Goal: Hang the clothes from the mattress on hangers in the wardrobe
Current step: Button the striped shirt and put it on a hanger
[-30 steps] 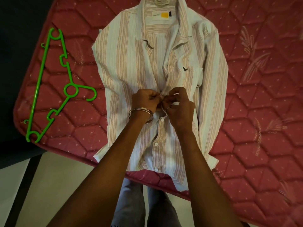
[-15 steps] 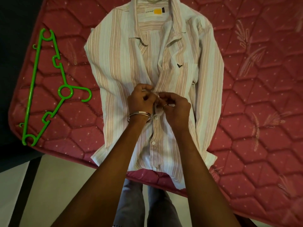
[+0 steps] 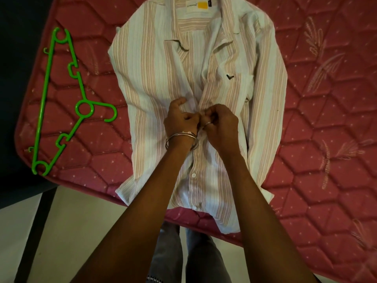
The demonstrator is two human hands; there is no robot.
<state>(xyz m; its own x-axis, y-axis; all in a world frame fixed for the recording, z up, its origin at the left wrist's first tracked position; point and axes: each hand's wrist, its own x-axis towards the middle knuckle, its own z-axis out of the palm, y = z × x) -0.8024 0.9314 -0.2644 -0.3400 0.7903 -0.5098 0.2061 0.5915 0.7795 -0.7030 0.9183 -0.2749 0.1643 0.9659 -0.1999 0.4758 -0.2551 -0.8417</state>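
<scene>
A white shirt with pink stripes [image 3: 155,78] lies face up on the red quilted mattress [image 3: 326,119], collar away from me and hem over the near edge. My left hand [image 3: 180,121], with bangles at the wrist, and my right hand [image 3: 221,125], with a ring, meet at the shirt's button placket at mid-chest. Both pinch the fabric there with curled fingers. The button between them is hidden. A green plastic hanger [image 3: 61,103] lies flat on the mattress, left of the shirt and apart from both hands.
The mattress's near edge [image 3: 98,193] runs diagonally across the lower left, with pale floor [image 3: 85,231] below it. A dark area fills the far left. My legs show under the shirt's hem.
Both hands stay at the same spot on the placket, their fingers shifting slightly. The view has drifted, so shirt and hanger sit a little differently in frame.
</scene>
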